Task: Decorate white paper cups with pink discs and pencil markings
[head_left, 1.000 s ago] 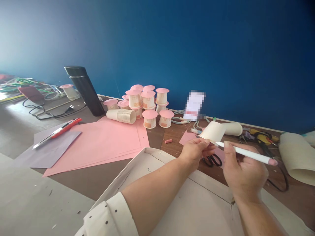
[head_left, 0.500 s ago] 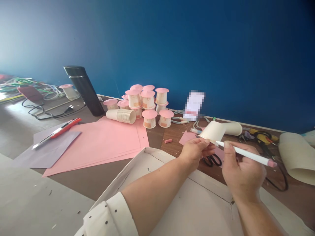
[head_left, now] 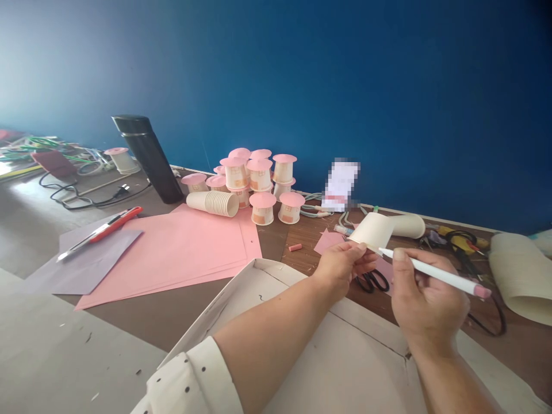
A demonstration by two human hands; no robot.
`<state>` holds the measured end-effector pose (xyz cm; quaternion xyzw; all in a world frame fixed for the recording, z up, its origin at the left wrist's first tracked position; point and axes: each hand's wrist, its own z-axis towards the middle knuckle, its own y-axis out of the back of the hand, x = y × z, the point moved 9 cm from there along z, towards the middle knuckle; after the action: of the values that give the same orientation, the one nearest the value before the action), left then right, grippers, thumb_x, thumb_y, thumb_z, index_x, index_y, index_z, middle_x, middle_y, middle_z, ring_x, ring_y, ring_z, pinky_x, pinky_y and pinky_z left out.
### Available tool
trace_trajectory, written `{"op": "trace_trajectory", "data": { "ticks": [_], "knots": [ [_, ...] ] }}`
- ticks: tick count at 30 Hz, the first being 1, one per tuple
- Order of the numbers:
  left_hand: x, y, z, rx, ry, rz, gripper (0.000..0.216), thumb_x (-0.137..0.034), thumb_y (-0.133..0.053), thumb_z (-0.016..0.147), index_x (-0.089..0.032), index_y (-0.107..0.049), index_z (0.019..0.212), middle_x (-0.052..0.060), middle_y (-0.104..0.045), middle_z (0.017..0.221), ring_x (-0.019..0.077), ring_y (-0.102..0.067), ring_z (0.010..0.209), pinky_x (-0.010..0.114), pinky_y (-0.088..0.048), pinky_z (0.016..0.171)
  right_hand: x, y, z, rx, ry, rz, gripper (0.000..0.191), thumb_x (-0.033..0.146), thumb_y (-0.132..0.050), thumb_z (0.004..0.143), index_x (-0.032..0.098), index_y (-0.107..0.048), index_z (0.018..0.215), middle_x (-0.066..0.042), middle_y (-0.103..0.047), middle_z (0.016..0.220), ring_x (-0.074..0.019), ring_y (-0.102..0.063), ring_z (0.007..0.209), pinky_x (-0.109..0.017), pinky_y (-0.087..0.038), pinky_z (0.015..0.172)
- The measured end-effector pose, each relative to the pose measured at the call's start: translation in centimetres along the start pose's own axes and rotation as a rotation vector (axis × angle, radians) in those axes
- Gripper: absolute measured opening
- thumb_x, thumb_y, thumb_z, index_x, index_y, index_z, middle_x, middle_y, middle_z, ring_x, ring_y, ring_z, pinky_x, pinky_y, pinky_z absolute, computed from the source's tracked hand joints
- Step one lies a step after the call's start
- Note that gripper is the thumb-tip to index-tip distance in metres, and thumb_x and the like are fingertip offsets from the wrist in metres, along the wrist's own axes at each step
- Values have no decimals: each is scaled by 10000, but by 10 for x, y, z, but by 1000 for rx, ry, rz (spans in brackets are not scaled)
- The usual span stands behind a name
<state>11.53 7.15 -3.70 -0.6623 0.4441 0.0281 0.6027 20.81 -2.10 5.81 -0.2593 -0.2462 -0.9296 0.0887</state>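
A plain white paper cup (head_left: 372,230) is held tilted at its rim by my left hand (head_left: 342,264), thumb and fingers closed on the edge. My right hand (head_left: 429,299) grips a white marker (head_left: 444,276) with a pink end. The marker's tip points left, close to the cup's rim by my left fingertips; whether it touches cannot be told. Beneath my hands, a pair of scissors (head_left: 373,282) with black handles is partly covered by them. Behind the held cup lies another white paper cup (head_left: 407,226) on its side.
Several cups with pink paper roofs (head_left: 261,172) are stacked by the wall. Nearby lie nested paper cups (head_left: 213,204), pink paper sheets (head_left: 172,253) and a red utility knife (head_left: 103,230). A black flask (head_left: 150,161) stands left. A shallow white box (head_left: 345,368) sits under my forearms.
My right hand and the marker have shifted slightly, the marker's pink end moving a little right and down. My left hand and the cup look almost still.
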Motion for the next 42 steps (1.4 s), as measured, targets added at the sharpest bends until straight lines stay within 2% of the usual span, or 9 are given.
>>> {"op": "trace_trajectory", "data": {
  "ticks": [6, 11, 21, 27, 34, 40, 42],
  "knots": [
    [0, 0, -1, -5, 22, -28, 171, -120, -577, 905, -97, -641, 748, 57, -645, 755, 95, -638, 715, 217, -505, 701, 2, 2, 0, -9, -8, -21, 350, 463, -588, 895, 138, -718, 911, -80, -685, 764, -151, -569, 617, -292, -449, 608],
    [2, 1, 1, -8, 42, -56, 161, -121, -571, 906, -99, -646, 765, 57, -650, 739, 102, -641, 714, 226, -512, 715, 6, 2, 2, 1, 0, 0, 362, 459, -572, 905, 144, -741, 962, -115, -729, 889, -185, -638, 707, -310, -484, 638],
    [2, 1, 0, -12, 55, -45, 152, -129, -573, 903, -105, -656, 779, 54, -658, 740, 119, -649, 738, 261, -517, 794, 3, -1, 1, 73, -111, 85, 394, 505, -583, 896, 146, -723, 977, -19, -624, 618, -125, -552, 496, -277, -471, 551],
    [3, 1, 0, 1, 53, -56, 167, -125, -565, 910, -96, -658, 774, 59, -657, 744, 111, -639, 720, 255, -513, 775, 1, -5, 2, 93, -177, 172, 444, 550, -596, 874, 140, -709, 1001, -25, -637, 631, -127, -559, 487, -265, -462, 499],
    [2, 1, 1, -3, 47, -53, 160, -129, -572, 903, -97, -662, 776, 55, -656, 745, 111, -645, 725, 260, -514, 801, 3, -4, 2, 102, -123, 146, 418, 544, -587, 880, 149, -712, 936, -17, -623, 610, -116, -530, 469, -260, -444, 489],
    [3, 0, 3, 17, 35, -23, 125, -153, -616, 879, -101, -667, 777, 58, -662, 762, 111, -643, 725, 275, -516, 846, 1, -8, 1, 117, -62, 70, 358, 489, -593, 884, 157, -723, 911, -44, -654, 671, -150, -592, 583, -284, -485, 591],
    [2, -1, 3, 26, 23, -17, 116, -145, -628, 869, -100, -666, 769, 60, -662, 770, 111, -638, 724, 285, -517, 848, -1, -10, 1, 119, -77, 80, 331, 468, -602, 875, 158, -717, 903, -38, -650, 665, -147, -587, 573, -276, -472, 569]
  ]
}}
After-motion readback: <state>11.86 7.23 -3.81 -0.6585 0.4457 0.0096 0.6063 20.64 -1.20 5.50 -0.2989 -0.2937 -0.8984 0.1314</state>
